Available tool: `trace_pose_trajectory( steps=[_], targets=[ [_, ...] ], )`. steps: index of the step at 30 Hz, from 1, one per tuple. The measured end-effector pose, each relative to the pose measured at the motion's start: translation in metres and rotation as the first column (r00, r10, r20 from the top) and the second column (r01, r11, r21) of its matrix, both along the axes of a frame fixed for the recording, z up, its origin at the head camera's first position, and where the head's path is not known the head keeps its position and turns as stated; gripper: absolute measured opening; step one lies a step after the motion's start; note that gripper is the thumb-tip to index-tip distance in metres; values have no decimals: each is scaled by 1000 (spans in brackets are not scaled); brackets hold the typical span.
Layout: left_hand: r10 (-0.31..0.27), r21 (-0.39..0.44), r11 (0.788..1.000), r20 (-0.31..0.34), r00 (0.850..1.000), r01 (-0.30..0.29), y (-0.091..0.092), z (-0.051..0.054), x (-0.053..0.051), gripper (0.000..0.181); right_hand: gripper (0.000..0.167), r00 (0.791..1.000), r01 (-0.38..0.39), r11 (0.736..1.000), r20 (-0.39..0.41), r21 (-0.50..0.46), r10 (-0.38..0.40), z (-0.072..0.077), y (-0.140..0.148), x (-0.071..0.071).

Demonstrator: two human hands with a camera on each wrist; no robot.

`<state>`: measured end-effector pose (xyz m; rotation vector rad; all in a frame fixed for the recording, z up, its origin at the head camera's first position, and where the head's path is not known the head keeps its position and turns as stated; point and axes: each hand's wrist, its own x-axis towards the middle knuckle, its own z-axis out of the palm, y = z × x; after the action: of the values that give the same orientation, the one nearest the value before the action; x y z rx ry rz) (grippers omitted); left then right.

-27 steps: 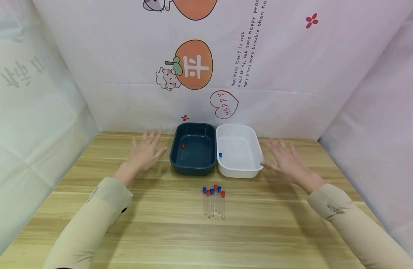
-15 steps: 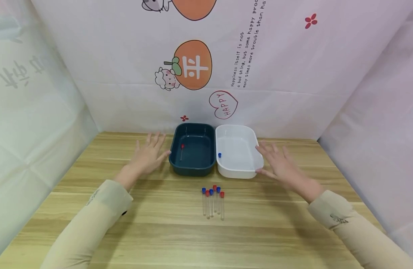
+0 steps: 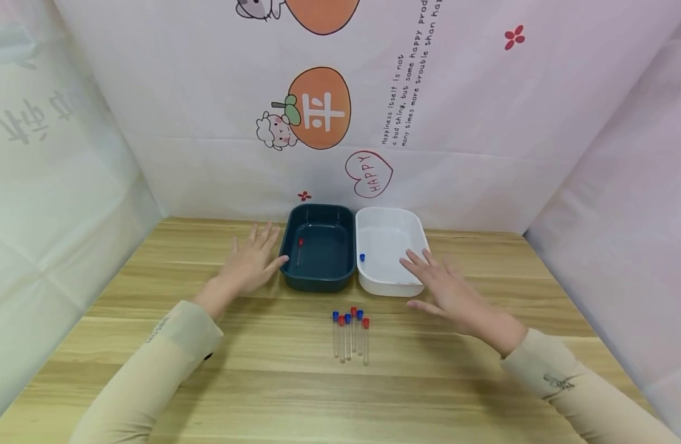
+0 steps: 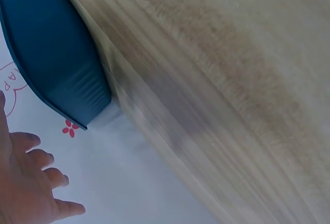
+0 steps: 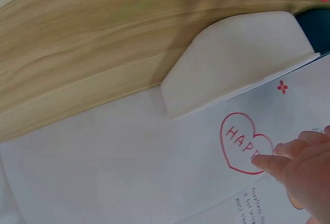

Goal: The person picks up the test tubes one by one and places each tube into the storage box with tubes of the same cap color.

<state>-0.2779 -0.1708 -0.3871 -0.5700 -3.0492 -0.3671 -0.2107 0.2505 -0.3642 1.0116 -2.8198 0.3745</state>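
My left hand (image 3: 249,262), fingers spread and holding nothing, is beside the dark teal bin (image 3: 318,284); its thumb overlaps the bin's left rim in the head view. In that bin lies a red-capped tube (image 3: 300,251). My right hand (image 3: 450,291) has its fingers extended over the front right corner of the white bin (image 3: 392,288), and nothing is in it. Whether it touches the rim I cannot tell. A blue cap (image 3: 362,257) shows at the white bin's left side. Several clear test tubes (image 3: 348,342) with red and blue caps lie in front of the bins.
The two bins stand side by side on the wooden table (image 3: 318,401), close to the back. A white printed cloth (image 3: 462,185) hangs behind them, and plain cloth walls (image 3: 57,246) close off both sides.
My right hand has moved left and toward me, from beside the white bin to over its front corner. My left hand has shifted right, closer to the teal bin. The tubes stay put.
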Motion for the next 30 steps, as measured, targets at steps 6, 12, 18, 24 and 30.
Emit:
trace_pose_trajectory(
  steps=[6, 12, 18, 24, 30],
  targets=[
    [-13, 9, 1000, 2, 1000, 13, 1, -1, 0, 75, 78, 998, -59, 998, 35, 0, 59, 2, -12, 8],
    [-25, 4, 1000, 7, 1000, 25, 4, -1, 2, 74, 78, 992, -116, 993, 41, -10, 117, 1, -22, 17],
    [-38, -2, 999, 11, 999, 38, 8, -4, 1, 74, 78, 985, -165, 986, 47, -24, 166, 0, -31, 24],
    [-36, 1, 999, 26, 999, 36, 13, -6, 1, 75, 76, 985, -168, 986, 42, -12, 168, -6, -38, 30],
    [-32, -7, 999, 42, 999, 32, 16, -9, 1, 74, 73, 986, -156, 988, 58, -19, 157, -15, -44, 32]
  ],
)
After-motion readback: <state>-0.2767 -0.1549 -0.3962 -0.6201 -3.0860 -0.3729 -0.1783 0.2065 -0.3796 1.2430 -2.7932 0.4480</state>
